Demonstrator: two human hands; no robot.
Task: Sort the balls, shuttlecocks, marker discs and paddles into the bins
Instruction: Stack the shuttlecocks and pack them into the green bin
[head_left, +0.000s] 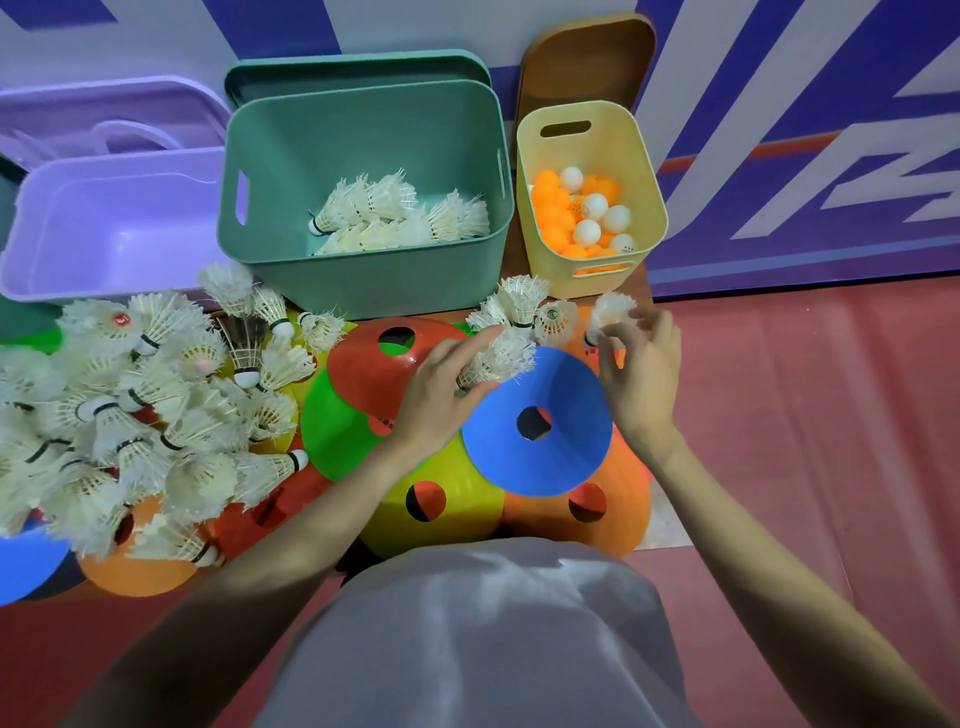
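Above the overlapping marker discs (537, 421), the left hand (439, 395) grips a shuttlecock (501, 358) and the right hand (641, 374) pinches another shuttlecock (610, 312). Farther off, the green bin (363, 260) holds shuttlecocks, the yellow bin (644, 156) balls (582, 213); a loose pile (130, 410) lies left.

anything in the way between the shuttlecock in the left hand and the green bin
Nothing visible blocks it. The left hand grips a shuttlecock just in front of the green bin, whose top is open. Only the bin's near wall stands between them, so the shuttlecock must go up over the rim.
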